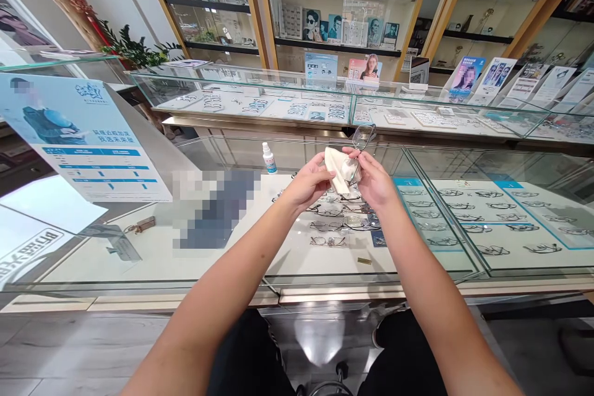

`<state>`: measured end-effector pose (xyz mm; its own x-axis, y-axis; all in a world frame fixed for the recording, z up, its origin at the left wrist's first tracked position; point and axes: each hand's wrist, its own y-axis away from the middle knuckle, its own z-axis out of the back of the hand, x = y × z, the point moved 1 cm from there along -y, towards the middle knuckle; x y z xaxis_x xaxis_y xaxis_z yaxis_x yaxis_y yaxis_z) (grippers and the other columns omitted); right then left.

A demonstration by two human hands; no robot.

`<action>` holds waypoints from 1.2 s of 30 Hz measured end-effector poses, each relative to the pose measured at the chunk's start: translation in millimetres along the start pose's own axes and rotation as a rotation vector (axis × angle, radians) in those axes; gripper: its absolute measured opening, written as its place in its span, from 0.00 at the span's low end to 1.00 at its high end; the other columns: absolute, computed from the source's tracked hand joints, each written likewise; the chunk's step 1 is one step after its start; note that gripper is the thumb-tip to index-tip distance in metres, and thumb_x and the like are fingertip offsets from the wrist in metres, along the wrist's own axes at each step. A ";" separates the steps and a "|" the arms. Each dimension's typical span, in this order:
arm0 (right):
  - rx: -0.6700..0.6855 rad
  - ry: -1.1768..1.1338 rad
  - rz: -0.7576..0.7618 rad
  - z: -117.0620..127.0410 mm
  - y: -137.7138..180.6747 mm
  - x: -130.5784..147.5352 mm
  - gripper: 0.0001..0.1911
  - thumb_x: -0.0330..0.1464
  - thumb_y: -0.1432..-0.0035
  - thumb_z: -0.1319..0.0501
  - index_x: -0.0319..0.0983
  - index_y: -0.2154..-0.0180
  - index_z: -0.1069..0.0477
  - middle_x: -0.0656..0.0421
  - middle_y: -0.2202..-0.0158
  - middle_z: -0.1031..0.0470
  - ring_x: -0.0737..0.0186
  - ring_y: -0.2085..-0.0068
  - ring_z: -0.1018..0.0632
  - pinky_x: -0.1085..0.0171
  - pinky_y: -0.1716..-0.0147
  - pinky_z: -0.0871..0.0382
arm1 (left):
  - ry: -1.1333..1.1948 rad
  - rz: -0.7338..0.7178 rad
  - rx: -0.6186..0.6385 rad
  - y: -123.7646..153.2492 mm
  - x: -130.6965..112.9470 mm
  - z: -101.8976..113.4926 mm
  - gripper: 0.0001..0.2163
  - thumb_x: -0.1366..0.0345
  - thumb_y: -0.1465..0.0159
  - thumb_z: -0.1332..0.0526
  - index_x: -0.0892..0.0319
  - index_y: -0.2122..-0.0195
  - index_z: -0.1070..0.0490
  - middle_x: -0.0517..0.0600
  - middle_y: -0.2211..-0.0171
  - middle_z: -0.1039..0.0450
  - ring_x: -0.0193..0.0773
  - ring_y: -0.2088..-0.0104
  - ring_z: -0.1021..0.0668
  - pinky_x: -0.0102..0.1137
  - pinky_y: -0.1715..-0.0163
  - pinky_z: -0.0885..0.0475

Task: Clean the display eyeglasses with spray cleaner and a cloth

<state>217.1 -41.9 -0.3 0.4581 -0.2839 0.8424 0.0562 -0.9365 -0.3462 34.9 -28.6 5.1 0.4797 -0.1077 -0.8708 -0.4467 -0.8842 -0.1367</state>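
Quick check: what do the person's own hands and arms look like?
The left hand and right hand wear no gloves. The left forearm, marked by a small spot, and right forearm are bare: no sleeve, watch or bracelet shows.

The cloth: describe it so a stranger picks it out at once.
Start at the near glass counter, where a left hand and a right hand are held up above it. The cloth is between them, pale cream and bunched. Unlike the glasses beside it, with their see-through lenses, it is opaque, folded fabric.
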 end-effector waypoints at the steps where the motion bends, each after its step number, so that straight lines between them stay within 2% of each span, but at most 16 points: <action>1: -0.002 0.007 0.002 -0.1 -0.1 0.3 0.14 0.49 0.42 0.23 0.48 0.62 0.16 0.59 0.38 0.16 0.51 0.40 0.18 0.57 0.47 0.20 | -0.001 -0.001 -0.010 -0.1 -1.0 0.8 0.31 0.69 0.50 0.19 0.57 0.45 0.26 0.49 0.59 0.16 0.39 0.63 0.17 0.33 0.60 0.24; 8: -0.021 0.051 0.062 4.9 -3.9 0.3 0.15 0.50 0.41 0.24 0.47 0.63 0.17 0.58 0.40 0.15 0.51 0.37 0.21 0.56 0.42 0.24 | -0.088 -0.003 -0.100 1.2 -7.4 2.8 0.26 0.66 0.47 0.23 0.56 0.46 0.25 0.48 0.61 0.18 0.37 0.65 0.19 0.30 0.65 0.26; 11: -0.042 0.053 0.077 8.6 -5.3 1.9 0.14 0.49 0.40 0.25 0.47 0.62 0.17 0.59 0.41 0.15 0.51 0.36 0.22 0.55 0.40 0.26 | -0.085 -0.011 -0.074 0.9 -12.4 3.9 0.27 0.70 0.49 0.27 0.57 0.46 0.22 0.48 0.62 0.19 0.34 0.68 0.22 0.28 0.67 0.27; 15: -0.084 0.061 0.072 12.6 -5.3 6.0 0.13 0.49 0.38 0.27 0.47 0.61 0.19 0.59 0.40 0.16 0.52 0.38 0.21 0.55 0.46 0.24 | -0.040 -0.017 -0.028 -0.2 -18.7 7.8 0.30 0.74 0.54 0.30 0.59 0.46 0.19 0.50 0.59 0.17 0.34 0.67 0.22 0.27 0.68 0.27; 20: 0.001 -0.046 -0.018 8.3 -1.3 6.9 0.13 0.48 0.38 0.26 0.48 0.61 0.20 0.60 0.39 0.16 0.55 0.43 0.18 0.59 0.54 0.20 | -0.004 -0.011 -0.038 0.3 -20.4 10.6 0.35 0.72 0.48 0.23 0.56 0.37 0.22 0.48 0.60 0.17 0.34 0.68 0.20 0.29 0.64 0.24; 24: 0.077 -0.100 -0.104 -0.7 2.8 5.0 0.15 0.49 0.40 0.25 0.47 0.62 0.21 0.59 0.40 0.15 0.51 0.41 0.17 0.57 0.56 0.17 | 0.029 -0.008 0.007 1.3 -19.1 7.9 0.32 0.69 0.45 0.24 0.58 0.38 0.22 0.53 0.55 0.15 0.40 0.62 0.17 0.35 0.57 0.22; 31: 0.092 -0.189 -0.151 -1.4 3.7 1.9 0.17 0.51 0.39 0.27 0.49 0.60 0.25 0.60 0.38 0.16 0.46 0.37 0.18 0.55 0.62 0.18 | 0.139 -0.023 0.024 -2.6 -15.6 11.7 0.30 0.71 0.47 0.31 0.58 0.40 0.22 0.53 0.57 0.17 0.44 0.61 0.18 0.35 0.61 0.24; 36: 0.061 -0.204 -0.125 0.1 2.2 -0.3 0.16 0.49 0.39 0.27 0.48 0.59 0.24 0.60 0.42 0.14 0.47 0.38 0.17 0.54 0.56 0.18 | 0.140 -0.017 -0.032 -6.3 -13.9 14.4 0.27 0.72 0.49 0.32 0.60 0.45 0.21 0.53 0.56 0.17 0.43 0.59 0.18 0.34 0.60 0.25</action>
<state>217.2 -43.9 -1.4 0.6135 -0.1131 0.7815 0.1741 -0.9460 -0.2736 20.2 -15.0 11.3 0.5885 -0.1533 -0.7938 -0.4144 -0.9003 -0.1333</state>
